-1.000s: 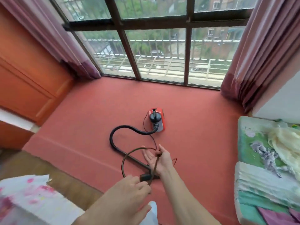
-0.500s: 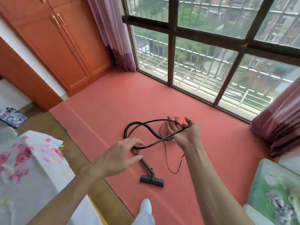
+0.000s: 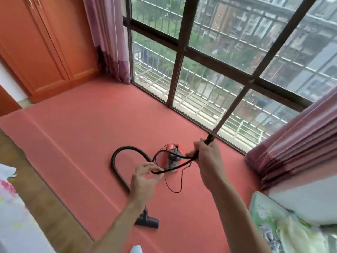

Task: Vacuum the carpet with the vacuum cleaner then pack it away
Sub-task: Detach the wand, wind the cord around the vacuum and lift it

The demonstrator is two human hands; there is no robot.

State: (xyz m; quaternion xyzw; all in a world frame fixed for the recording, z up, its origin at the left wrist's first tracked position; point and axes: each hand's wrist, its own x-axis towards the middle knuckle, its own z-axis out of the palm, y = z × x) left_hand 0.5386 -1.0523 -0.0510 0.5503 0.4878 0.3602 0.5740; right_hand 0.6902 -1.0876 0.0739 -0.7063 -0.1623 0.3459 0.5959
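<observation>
Head view: black power cord (image 3: 179, 164) stretched between both hands above red carpet (image 3: 82, 134), beside window (image 3: 209, 70). Left hand (image 3: 145, 177) pinches cord loop in fingertips; right hand (image 3: 206, 157) fist-grips gathered cord, plug end poking up. Red vacuum cleaner (image 3: 171, 148) sits on carpet beneath cord, hose (image 3: 114, 157) curving left toward floor nozzle (image 3: 148, 221).

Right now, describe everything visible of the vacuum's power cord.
The power cord is thin, black and flexible, gathered in loose loops held between the hands: the left hand pinches one end, the right hand grips the other, the plug poking up beyond it. A slack strand droops to the carpet beside the red vacuum cleaner.
</observation>
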